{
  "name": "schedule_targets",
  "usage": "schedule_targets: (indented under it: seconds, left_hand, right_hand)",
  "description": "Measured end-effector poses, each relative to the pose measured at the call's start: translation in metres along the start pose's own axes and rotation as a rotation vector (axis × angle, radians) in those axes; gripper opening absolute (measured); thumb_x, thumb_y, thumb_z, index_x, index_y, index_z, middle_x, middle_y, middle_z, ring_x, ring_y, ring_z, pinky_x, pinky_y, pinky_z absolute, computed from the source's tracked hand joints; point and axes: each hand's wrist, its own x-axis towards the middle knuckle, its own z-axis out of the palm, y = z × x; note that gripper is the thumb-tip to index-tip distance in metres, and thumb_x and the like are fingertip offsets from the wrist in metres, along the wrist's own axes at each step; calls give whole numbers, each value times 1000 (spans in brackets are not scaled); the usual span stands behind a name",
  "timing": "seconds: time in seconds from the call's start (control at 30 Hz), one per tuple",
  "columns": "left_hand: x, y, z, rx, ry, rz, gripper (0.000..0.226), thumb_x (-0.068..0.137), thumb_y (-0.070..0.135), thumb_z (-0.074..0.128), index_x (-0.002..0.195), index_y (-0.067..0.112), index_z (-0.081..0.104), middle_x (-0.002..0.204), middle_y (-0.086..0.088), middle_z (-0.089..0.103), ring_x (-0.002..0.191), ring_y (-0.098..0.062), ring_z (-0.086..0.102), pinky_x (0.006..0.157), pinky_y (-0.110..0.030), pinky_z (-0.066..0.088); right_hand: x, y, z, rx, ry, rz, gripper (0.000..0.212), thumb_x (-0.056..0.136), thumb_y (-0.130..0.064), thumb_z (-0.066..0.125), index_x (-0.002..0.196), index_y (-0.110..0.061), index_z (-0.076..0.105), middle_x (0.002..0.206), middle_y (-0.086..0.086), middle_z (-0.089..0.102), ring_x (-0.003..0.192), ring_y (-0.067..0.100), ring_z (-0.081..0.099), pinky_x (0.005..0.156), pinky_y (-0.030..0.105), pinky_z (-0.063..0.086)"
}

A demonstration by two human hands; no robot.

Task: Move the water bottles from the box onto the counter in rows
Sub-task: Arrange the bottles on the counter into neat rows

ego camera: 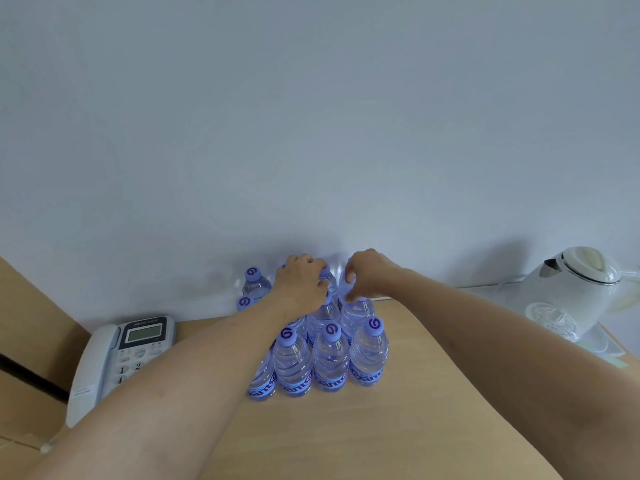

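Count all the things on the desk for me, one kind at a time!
Water bottles: at least 9 show, others may hide behind the hands
Telephone: 1
Kettle: 1
Total: at least 11

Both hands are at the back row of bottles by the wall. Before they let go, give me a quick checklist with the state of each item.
1. Left hand gripping a back-row bottle top: ok, fingers curled over it.
2. Right hand pinching its bottle's cap: ok.
3. Held bottles seated on the counter: cannot tell, their bases are hidden.
4. Front row upright and aligned: ok, the bottles stand side by side.
5. Phone clear of the left forearm: cannot tell, the arm passes close over it.
6. Kettle apart from the bottles: ok.
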Motion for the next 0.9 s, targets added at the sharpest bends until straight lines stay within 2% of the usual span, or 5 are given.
schedule_targets:
  seconds: [0.17,0.4,0.57,0.67,0.9]
  left_hand:
    - [2,-5,-5,23,10,-16,38,94,31,47,131,21,52,127,-3,53,118,-29,42,92,-43,42]
    - [5,-10,-5,14,-3,-30,38,95,31,47,132,21,51,129,-4,52,120,-29,41,95,-45,42]
    - [9,-11,-5,32,19,-31,37,95,33,48,130,23,52,130,-2,53,121,-28,41,95,-43,39]
    - [10,-10,-4,35,20,-35,36,95,33,48,129,23,53,129,-2,53,121,-27,41,94,-43,39]
    - [12,-6,-5,34,18,-19,35,95,33,48,127,22,53,128,-3,53,120,-28,41,93,-41,40]
  right_hand:
    - [16,-2,-10,31,223,91,26,84,-38,66,89,-12,67,92,6,63,79,26,60,67,33,52]
    - [27,-1,0,5,215,144,32,87,-42,63,74,-16,51,83,4,55,72,25,53,60,31,41]
    - [18,-5,0,-75,39,83,47,79,-53,69,62,-17,44,65,1,51,60,23,58,53,28,44]
    - [11,-10,-4,-85,-122,53,43,79,-36,76,59,-11,48,49,4,57,41,23,64,52,31,58]
    - [5,-11,-10,-53,-147,33,37,78,-14,79,62,-8,46,55,11,54,52,32,69,65,39,61]
